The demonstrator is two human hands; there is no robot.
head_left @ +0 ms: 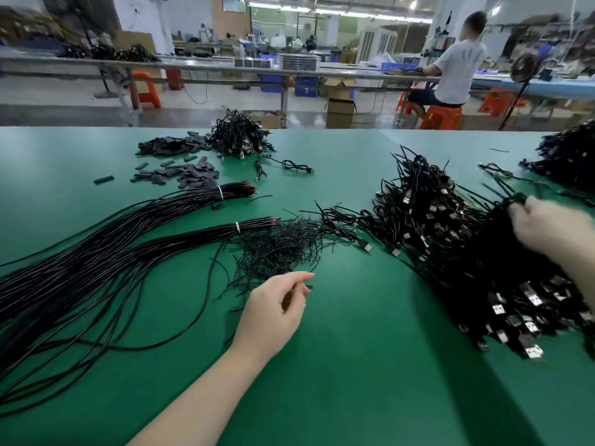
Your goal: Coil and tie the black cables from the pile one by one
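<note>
Your right hand (544,225) is curled round a coiled black cable (516,199) at the top of the big heap of finished coils (483,268) on the right of the green desk (354,365), apparently setting it down, though blur hides the exact grip. Your left hand (273,312) hovers above the desk with fingers loosely curled, holding nothing, just beside the scatter of thin ties (277,249). Judging by the heap, much is already done; what is left looks to be the long straight cables (80,268) fanned out on your left, two bundles of them banded in white. You likely need a fresh tie and the next cable.
</note>
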